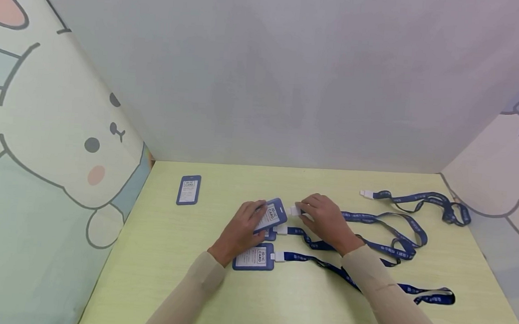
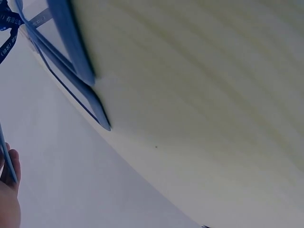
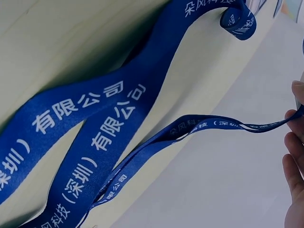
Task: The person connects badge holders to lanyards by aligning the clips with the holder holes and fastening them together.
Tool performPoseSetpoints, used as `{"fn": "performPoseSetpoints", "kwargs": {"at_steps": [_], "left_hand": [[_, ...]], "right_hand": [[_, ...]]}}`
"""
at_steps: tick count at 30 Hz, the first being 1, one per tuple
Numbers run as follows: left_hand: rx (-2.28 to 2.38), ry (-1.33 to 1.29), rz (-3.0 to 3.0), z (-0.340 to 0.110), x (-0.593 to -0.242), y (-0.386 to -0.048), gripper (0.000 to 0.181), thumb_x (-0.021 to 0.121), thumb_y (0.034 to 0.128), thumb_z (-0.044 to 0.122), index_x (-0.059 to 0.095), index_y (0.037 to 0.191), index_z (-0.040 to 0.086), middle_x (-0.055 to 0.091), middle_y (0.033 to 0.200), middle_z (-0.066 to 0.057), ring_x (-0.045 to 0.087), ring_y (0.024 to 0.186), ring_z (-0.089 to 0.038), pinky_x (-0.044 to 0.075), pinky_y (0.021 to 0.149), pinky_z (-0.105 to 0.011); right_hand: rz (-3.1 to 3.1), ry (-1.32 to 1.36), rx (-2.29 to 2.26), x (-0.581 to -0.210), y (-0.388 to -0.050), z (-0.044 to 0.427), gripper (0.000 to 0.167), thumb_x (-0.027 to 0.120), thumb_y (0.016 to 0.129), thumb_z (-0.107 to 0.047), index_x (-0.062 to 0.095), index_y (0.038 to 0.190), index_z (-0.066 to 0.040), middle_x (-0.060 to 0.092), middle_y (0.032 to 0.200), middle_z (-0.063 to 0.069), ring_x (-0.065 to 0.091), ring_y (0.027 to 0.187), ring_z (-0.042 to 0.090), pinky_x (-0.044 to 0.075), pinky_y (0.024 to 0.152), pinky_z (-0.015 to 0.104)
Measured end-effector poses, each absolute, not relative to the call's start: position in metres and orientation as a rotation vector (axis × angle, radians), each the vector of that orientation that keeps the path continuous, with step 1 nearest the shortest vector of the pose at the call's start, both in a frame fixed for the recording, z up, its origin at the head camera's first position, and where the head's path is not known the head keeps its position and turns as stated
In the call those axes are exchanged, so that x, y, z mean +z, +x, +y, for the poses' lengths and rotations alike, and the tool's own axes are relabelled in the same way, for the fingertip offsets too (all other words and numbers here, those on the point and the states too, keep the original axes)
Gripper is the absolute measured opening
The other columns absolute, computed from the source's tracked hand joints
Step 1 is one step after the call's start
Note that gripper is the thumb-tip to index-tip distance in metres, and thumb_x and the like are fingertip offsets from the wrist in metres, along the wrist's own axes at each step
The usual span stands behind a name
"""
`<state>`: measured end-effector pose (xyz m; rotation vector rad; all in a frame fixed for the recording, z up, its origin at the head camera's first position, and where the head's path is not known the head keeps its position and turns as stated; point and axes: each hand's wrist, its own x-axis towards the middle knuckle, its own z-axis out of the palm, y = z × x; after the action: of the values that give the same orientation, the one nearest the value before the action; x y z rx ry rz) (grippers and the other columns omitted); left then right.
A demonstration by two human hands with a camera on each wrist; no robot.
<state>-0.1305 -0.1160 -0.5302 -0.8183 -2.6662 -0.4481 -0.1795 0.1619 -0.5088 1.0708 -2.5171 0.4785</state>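
Observation:
My left hand (image 1: 242, 226) grips a blue ID card holder (image 1: 273, 216), tilted, its slotted end toward the right. Close to that slot, my right hand (image 1: 325, 221) pinches the white clip (image 1: 294, 211) of a blue lanyard (image 1: 364, 218). Whether clip and slot touch is too small to tell. Below the held card lies another card holder (image 1: 269, 234), partly covered, beside a white clip. A nearer card holder (image 1: 253, 258) lies joined to a lanyard clip (image 1: 279, 256). The right wrist view shows the pinched lanyard strap (image 3: 209, 124) running up to the fingers.
A lone card holder (image 1: 188, 190) lies at the table's back left. At the back right is a loose lanyard (image 1: 419, 198) with a white clip. Several straps spread across the right half of the table (image 1: 303, 310). Walls with cartoon prints (image 1: 58, 133) stand at the sides.

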Motion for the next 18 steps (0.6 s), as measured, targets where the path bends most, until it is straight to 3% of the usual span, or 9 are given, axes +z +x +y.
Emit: {"fn": "performPoseSetpoints", "kwargs": {"at_steps": [18], "left_hand": [[-0.473,-0.841,-2.651,-0.1149,-0.5293,-0.1278,0.074,0.093,0.0816,0.018,0.060,0.147,0.002,0.057,0.151,-0.014,0.055,0.133,-0.030,0.050,0.113,-0.039]], "right_hand": [[-2.477,1.088,0.505,-0.5103,-0.1807,0.1598,0.043,0.095,0.077,-0.009,0.080,0.117,-0.005,0.078,0.105,0.007,0.072,0.099,0.024,0.061,0.094,0.041]]}}
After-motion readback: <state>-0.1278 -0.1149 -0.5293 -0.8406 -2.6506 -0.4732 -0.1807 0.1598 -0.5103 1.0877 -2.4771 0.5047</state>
